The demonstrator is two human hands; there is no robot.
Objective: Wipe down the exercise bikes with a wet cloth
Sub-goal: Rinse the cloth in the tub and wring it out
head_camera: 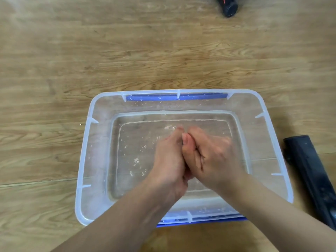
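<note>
Pale plank floor on the left, matte, with long wavy wood grain and a thin seam between boards. Set on it, a rectangular tub of clear, slightly milky plastic, with rounded corners, a broad flat rim and small stiffening ribs inside the walls. Along the far rim, a blue plastic strip, smooth and speckled with droplets; a second blue edge under the near rim. Inside, shallow clear water, floor grain showing through it, small white flecks and bubbles scattered left of centre. Over the water, near the middle of the tub, the left hand and the right hand, bare, pressed tight against each other, fingers of both curled inward, one thumb tip with its nail showing at the join. Cloth not to be made out: bunched inside the clasp or not, impossible to tell, so no telling whether gripping something or only each other. Bare forearms crossing the near rim from the bottom edge. Further right, at the top edge and well apart from the tub, a black cylindrical part with a rounded end and a red streak. At the far right, just beside the tub, a long black flat-sided bar, dusty and spotted, lying on the floor and angled towards the lower right corner.
</note>
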